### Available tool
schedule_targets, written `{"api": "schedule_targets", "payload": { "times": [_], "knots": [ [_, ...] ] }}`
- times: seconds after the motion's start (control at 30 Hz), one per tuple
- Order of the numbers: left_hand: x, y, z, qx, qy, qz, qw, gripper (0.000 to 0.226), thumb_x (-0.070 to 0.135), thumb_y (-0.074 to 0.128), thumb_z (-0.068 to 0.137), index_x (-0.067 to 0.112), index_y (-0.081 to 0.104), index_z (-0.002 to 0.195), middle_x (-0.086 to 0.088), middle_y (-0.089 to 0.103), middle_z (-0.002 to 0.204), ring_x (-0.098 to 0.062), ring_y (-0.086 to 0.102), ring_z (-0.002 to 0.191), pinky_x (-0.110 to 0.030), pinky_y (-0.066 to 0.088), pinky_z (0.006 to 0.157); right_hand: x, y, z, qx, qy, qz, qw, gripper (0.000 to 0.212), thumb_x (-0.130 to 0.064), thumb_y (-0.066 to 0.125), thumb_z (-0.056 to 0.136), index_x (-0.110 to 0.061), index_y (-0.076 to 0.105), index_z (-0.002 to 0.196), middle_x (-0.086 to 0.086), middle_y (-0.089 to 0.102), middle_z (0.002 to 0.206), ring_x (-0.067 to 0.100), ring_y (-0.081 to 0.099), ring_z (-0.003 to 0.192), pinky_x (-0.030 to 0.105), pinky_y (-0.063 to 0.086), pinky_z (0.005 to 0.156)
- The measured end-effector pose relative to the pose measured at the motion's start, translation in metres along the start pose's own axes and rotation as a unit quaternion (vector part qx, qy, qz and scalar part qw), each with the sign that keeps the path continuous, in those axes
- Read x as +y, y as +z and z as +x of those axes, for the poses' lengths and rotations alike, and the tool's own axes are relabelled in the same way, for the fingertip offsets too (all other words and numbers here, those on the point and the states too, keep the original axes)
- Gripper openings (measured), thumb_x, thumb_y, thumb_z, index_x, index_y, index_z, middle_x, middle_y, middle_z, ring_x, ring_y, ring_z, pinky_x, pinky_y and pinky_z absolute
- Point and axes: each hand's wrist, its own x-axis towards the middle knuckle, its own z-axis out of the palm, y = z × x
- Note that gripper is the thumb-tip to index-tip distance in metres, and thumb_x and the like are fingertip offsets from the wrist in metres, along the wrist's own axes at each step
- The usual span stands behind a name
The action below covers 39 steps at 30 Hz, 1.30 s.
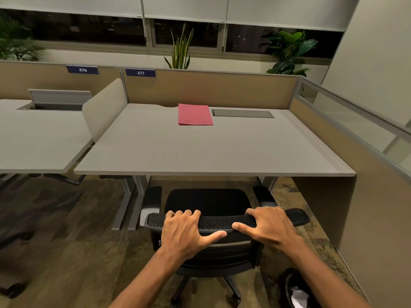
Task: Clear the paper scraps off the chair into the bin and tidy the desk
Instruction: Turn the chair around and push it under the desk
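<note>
You had left grip (pixel 184 230) and right grip (pixel 269 225) both clamped on the chair (pixel 222 221) back, scraps (pixel 299 297) lying in the bin (pixel 285 283) beside you, so you did best pushing evenly, straight under the tabletop (pixel 200 152)

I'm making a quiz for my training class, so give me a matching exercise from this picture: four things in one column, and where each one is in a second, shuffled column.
1. pink folder
2. chair backrest
3. bin
4. crumpled paper

A. inside the bin
B. on the floor, at the lower right
C. flat on the desk
D. gripped by the left hand and right hand

Pairs: 1-C, 2-D, 3-B, 4-A.
</note>
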Motion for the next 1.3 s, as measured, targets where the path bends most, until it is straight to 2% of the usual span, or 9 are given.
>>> {"api": "schedule_targets", "payload": {
  "times": [0.17,0.27,0.4,0.63,0.77,0.83,0.93,1.03,1.3],
  "knots": [
    [0.003,0.007,0.018,-0.001,-0.008,-0.006,1.000,0.098,0.098,0.010,0.064,0.019,0.064,0.087,-0.002,0.067,0.076,-0.022,0.062,0.073,-0.044,0.044,0.082,0.011,0.000,0.019,-0.007,-0.001,0.006,1.000,0.090,-0.093,0.007,0.068,-0.023,0.063,0.078,-0.008,0.057,0.061,0.006,0.052,0.060,0.030,0.037,0.067],
    [0.002,0.011,0.029,0.000,-0.011,-0.009,1.000,0.096,0.098,0.012,0.065,0.019,0.064,0.083,-0.003,0.066,0.072,-0.023,0.061,0.070,-0.043,0.044,0.077,0.013,-0.002,0.030,-0.013,-0.001,0.012,1.000,0.091,-0.093,0.005,0.068,-0.024,0.064,0.079,-0.009,0.057,0.063,0.006,0.052,0.061,0.032,0.041,0.072],
    [0.002,0.016,0.041,-0.003,-0.010,-0.014,1.000,0.092,0.097,0.016,0.066,0.019,0.063,0.077,-0.002,0.063,0.066,-0.023,0.059,0.064,-0.041,0.043,0.074,0.017,-0.005,0.039,-0.009,-0.003,0.008,1.000,0.091,-0.092,0.004,0.067,-0.024,0.064,0.078,-0.009,0.058,0.064,0.006,0.052,0.061,0.030,0.037,0.069],
    [-0.004,0.025,0.064,0.001,-0.011,-0.036,0.999,0.094,0.099,0.013,0.062,0.022,0.063,0.082,0.002,0.065,0.073,-0.018,0.058,0.070,-0.041,0.042,0.082,0.025,-0.003,0.057,-0.014,0.005,0.004,1.000,0.087,-0.091,0.012,0.070,-0.027,0.067,0.091,-0.008,0.066,0.075,0.006,0.051,0.067,0.038,0.049,0.080],
    [-0.005,0.026,0.083,0.000,-0.043,-0.074,0.996,0.078,0.097,0.013,0.065,0.026,0.045,0.059,0.010,0.048,0.056,-0.014,0.048,0.060,-0.039,0.039,0.077,0.029,-0.005,0.071,-0.018,-0.006,0.016,1.000,0.083,-0.089,0.015,0.072,-0.027,0.067,0.092,-0.015,0.051,0.066,0.006,0.049,0.064,0.037,0.049,0.079],
    [-0.002,0.027,0.093,-0.002,-0.081,-0.103,0.991,0.078,0.095,0.010,0.069,0.025,0.041,0.052,0.010,0.046,0.050,-0.013,0.050,0.056,-0.039,0.041,0.076,0.033,-0.006,0.076,-0.018,-0.011,0.019,1.000,0.083,-0.089,0.013,0.072,-0.026,0.066,0.086,-0.013,0.054,0.064,0.006,0.051,0.062,0.036,0.049,0.078],
    [0.002,0.031,0.106,-0.012,-0.117,-0.091,0.989,0.083,0.093,0.005,0.070,0.025,0.052,0.058,0.007,0.053,0.051,-0.013,0.055,0.058,-0.041,0.045,0.080,0.039,-0.004,0.084,-0.007,-0.015,0.022,1.000,0.086,-0.090,0.010,0.070,-0.025,0.065,0.082,-0.009,0.061,0.066,0.007,0.055,0.063,0.035,0.049,0.078],
    [0.003,0.038,0.114,-0.020,-0.107,-0.062,0.992,0.086,0.089,0.006,0.073,0.025,0.063,0.067,0.006,0.057,0.053,-0.014,0.056,0.060,-0.041,0.045,0.081,0.044,-0.003,0.093,-0.004,-0.015,0.025,1.000,0.087,-0.090,0.009,0.069,-0.023,0.064,0.079,-0.008,0.060,0.065,0.006,0.053,0.061,0.034,0.047,0.077],
    [-0.005,0.047,0.136,-0.004,-0.079,-0.030,0.996,0.086,0.084,0.007,0.078,0.024,0.068,0.068,0.006,0.054,0.049,-0.006,0.050,0.050,-0.031,0.034,0.064,0.050,0.002,0.111,-0.006,-0.001,0.021,1.000,0.080,-0.089,0.014,0.073,-0.022,0.057,0.069,-0.008,0.049,0.057,0.007,0.046,0.056,0.037,0.045,0.076]
  ]
}}
